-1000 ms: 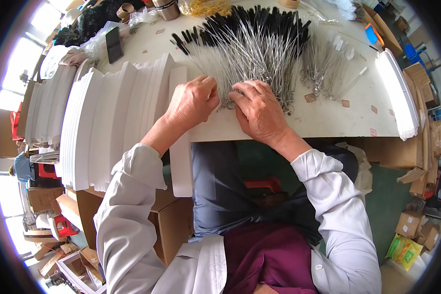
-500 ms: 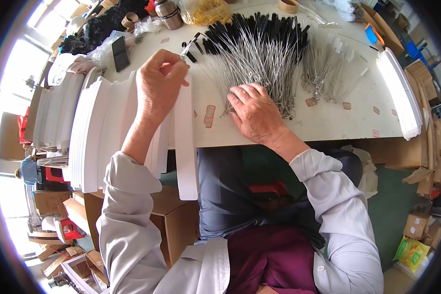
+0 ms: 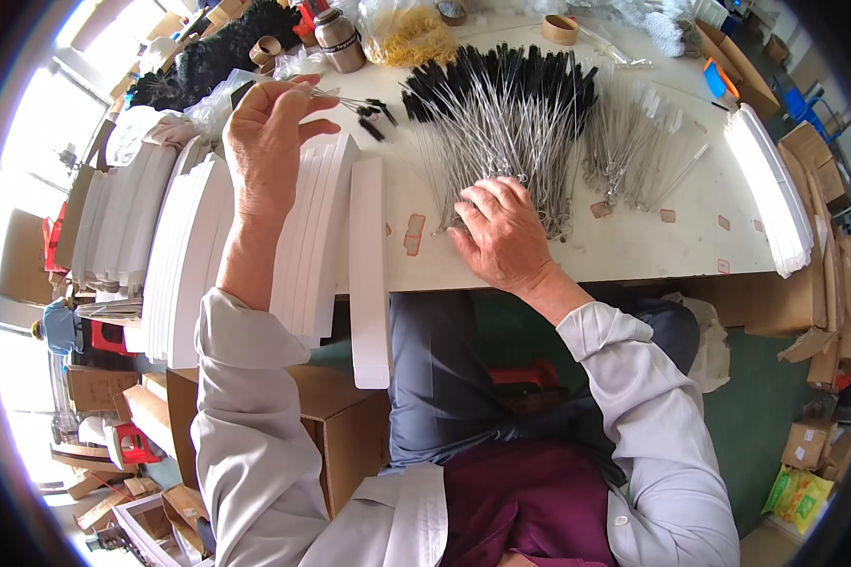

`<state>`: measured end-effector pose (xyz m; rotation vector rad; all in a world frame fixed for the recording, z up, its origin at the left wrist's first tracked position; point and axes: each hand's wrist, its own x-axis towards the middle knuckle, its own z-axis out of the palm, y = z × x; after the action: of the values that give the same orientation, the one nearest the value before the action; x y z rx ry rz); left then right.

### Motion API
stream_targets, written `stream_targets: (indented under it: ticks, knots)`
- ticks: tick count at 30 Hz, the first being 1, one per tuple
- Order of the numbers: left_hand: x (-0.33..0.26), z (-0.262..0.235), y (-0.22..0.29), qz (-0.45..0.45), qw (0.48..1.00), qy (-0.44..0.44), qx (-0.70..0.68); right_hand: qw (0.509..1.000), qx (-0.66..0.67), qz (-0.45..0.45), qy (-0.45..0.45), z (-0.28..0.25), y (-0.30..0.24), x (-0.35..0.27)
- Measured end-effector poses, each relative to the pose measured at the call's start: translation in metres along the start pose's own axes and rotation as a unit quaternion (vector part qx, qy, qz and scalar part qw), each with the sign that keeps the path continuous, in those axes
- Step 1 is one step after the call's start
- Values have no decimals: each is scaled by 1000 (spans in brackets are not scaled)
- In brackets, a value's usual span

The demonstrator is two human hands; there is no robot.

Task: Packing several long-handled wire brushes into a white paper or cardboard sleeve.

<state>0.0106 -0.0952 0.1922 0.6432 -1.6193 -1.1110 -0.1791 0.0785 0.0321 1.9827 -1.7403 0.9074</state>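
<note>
Black-bristled wire brushes: main pile fanned on the surface, black ends toward the far edge, looped ends toward the person.

Change over the last second: left hand has gone from beside the pile out to the left and up, taking a small bunch with it. So a few pieces are now split off from the main pile; the bulk remains where it was. Right hand hasn't gone far.

Left hand: looks like thumb and fingers pinching the bunch by its wire ends, black ends pointing right, over the far end of the white box stack. Exact contact partly hidden by the fingers.

Right hand: fingers curled, at the looped ends on the near side of the pile. Can't tell if it grips any wires or just rests there.

Outward: single long white box between the stack and the pile, its near end jutting past the surface edge. Pale-tipped wire pieces just right of the pile. White stack at far right. Metal flask, bag of yellow bands and cardboard ring behind.
</note>
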Motion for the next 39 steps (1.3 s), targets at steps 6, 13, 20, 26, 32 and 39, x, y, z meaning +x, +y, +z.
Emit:
stream_targets:
  ticks: [6, 13, 20, 26, 32, 39]
  knots:
    - [-14, 7, 23, 52, 997, -7, -53, 996, 76, 7, 48, -12, -11, 4]
    - [-79, 39, 57, 145, 982, -118, -42, 814, 516, 258, -69, -46, -31, 16]
    - [-159, 75, 54, 274, 927, -250, 63, 428, 829, 361, -4, -105, -34, 21]
    - [-189, 94, 42, 312, 908, -267, 77, 415, 830, 364, 83, -130, -17, -6]
    - [-215, 106, 19, 248, 923, -266, 127, 435, 779, 417, 176, -131, -4, -34]
    - [-236, 127, -3, 207, 919, -303, 141, 419, 725, 486, 251, -131, 10, -51]
